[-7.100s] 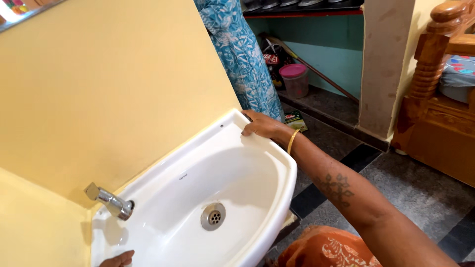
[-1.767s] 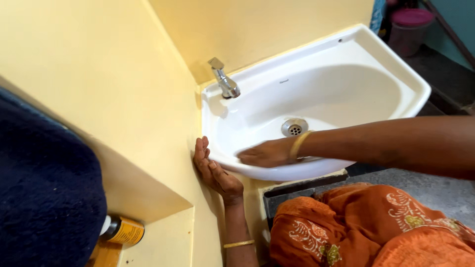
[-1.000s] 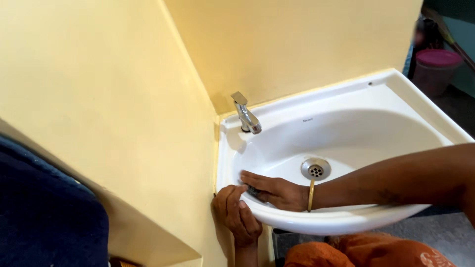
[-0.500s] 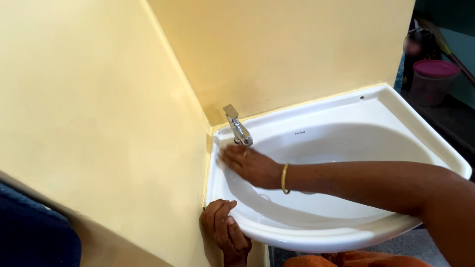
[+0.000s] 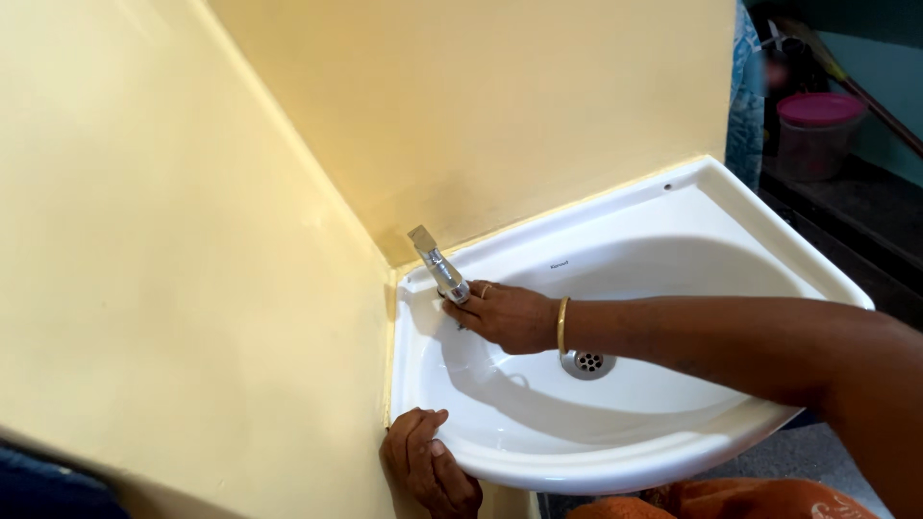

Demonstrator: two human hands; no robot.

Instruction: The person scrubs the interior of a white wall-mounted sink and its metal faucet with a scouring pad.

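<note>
Reaching across the white sink (image 5: 769, 264), your right hand (image 5: 508, 315) sits at the base of the chrome tap (image 5: 439, 266) in the back left corner, fingers curled and pressed close around the spout's foot; whether they pinch a scrubber or cloth there you cannot tell from this angle, since the fingertips are hidden against the metal. Your left hand (image 5: 430, 473) is under the near left edge of the basin, fingers bent and resting against the rim where it meets the yellow wall (image 5: 192, 288), not clamped on anything. Work the tight seam where the tap meets the porcelain with short, firm strokes, going round the foot rather than only across the front, because grime tends to sit in that ring. Hold the wrist low so the gold bangle (image 5: 561, 325) does not knock the basin. Let the left hand brace you steadily rather than pull on the rim. The drain (image 5: 587, 361) lies just beside your forearm, so anything loosened can be pushed down toward it. A pink-lidded tub (image 5: 817, 133) stands well apart on the far right.
</note>
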